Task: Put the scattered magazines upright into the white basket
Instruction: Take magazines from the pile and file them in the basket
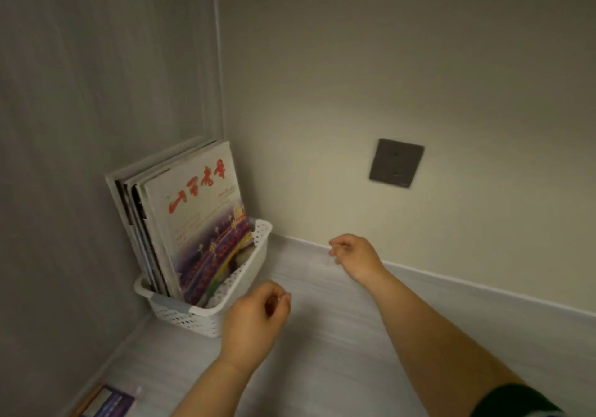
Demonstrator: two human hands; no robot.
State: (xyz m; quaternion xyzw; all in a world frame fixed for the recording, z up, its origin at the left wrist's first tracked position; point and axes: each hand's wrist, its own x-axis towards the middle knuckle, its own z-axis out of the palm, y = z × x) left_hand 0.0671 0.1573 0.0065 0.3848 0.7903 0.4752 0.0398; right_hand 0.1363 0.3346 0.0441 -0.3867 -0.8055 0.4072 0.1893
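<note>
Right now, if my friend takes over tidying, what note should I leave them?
Left hand: loosely curled, holding nothing, close to the white perforated plastic basket.
Right hand: loosely curled, empty, above the pale wood-grain surface.
Done: a stack of magazines stands upright in the basket, leaning slightly.
Left: a purple-covered booklet lies flat at the bottom-left edge, partly cut off. It is probably one more magazine to stand in the basket.
</note>
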